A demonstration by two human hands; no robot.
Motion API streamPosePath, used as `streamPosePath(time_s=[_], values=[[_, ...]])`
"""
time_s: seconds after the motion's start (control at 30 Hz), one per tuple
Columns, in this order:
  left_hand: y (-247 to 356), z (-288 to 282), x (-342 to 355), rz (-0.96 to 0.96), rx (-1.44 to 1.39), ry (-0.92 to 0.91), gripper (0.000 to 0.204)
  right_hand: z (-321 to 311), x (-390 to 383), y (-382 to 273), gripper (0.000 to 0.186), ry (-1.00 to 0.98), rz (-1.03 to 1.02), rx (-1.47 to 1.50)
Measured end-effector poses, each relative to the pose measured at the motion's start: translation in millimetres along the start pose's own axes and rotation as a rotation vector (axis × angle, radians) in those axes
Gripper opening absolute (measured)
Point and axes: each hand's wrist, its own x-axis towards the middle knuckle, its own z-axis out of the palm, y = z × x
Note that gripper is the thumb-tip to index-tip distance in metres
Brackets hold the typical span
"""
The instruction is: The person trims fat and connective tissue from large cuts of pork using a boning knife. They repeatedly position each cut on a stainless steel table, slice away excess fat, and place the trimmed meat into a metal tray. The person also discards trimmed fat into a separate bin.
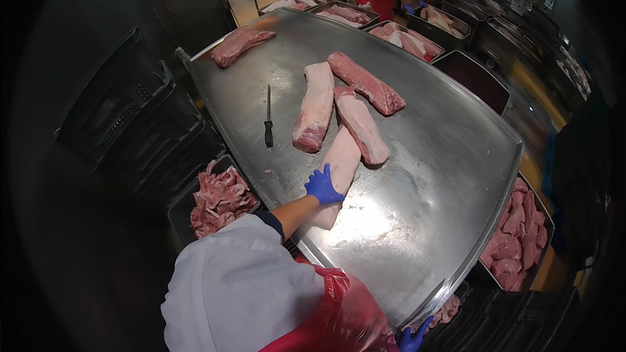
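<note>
Resting palm-down on the long pale slab of meat [343, 156], here's the left hand [324, 186], blue-gloved, fingers spread wide across the slab's near half, flat on top rather than wrapped around it. And that's the line that matters: the slab runs lengthwise away from the body, near end close to the edge of the metal table [430, 189], far end angled up and slightly right. That far end meets a smaller piece of meat [362, 129], apparently tucked under it, so the two touch and seem to overlap.

Left hand clearly the nearer one, right on the meat! The right hand [412, 339] is well apart, down at the bottom of the view by the table's near corner, the slab lying up and to its left. Its glove is mostly cut off there; can't tell whether those fingers are open or closed, or gripping anything. Beyond the left hand, a sharpening rod [268, 124] with a black handle lies loose on the metal, untouched, left of another thick piece of meat [314, 107].
</note>
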Motion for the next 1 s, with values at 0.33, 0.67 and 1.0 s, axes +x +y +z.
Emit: streamPosePath(time_s=[0.33,0.67,1.0], values=[[24,-10,-39,0.578,0.364,0.281,0.108,24,36,15,0.074,-0.134,0.086,0.216],[175,40,134,1.287,0.768,0.069,0.050,29,33,-28,0.071,-0.027,0.021,-0.017],[88,-166,210,0.962,-0.350,0.396,0.051,39,9,-62,0.075,-0.095,0.330,-0.213]])
